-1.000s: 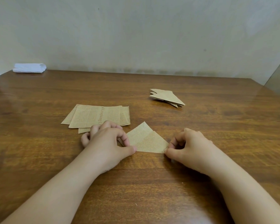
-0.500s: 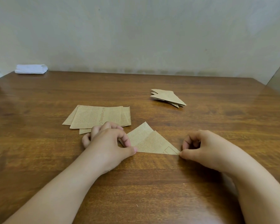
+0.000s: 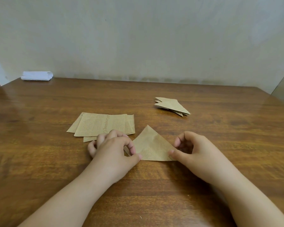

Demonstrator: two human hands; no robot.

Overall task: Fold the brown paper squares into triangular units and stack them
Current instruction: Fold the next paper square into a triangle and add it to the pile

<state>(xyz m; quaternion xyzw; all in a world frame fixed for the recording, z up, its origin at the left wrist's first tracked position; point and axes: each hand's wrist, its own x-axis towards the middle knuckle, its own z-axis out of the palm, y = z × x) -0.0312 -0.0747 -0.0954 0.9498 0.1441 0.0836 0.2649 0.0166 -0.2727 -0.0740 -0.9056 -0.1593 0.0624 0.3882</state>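
Wooden table [image 3: 220,161] — both hands on folded triangle [image 3: 152,147]

Two bare forearms are showing from the lower edge, with no sleeves covering them. The left hand [image 3: 112,149] and right hand [image 3: 193,151] are wearing no gloves, rings or watches.

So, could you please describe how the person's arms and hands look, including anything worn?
Both forearms are bare as far as the frame shows: no sleeves, gloves, watch, rings or bracelets on the left hand or right hand. Fingernails look short and unpainted.
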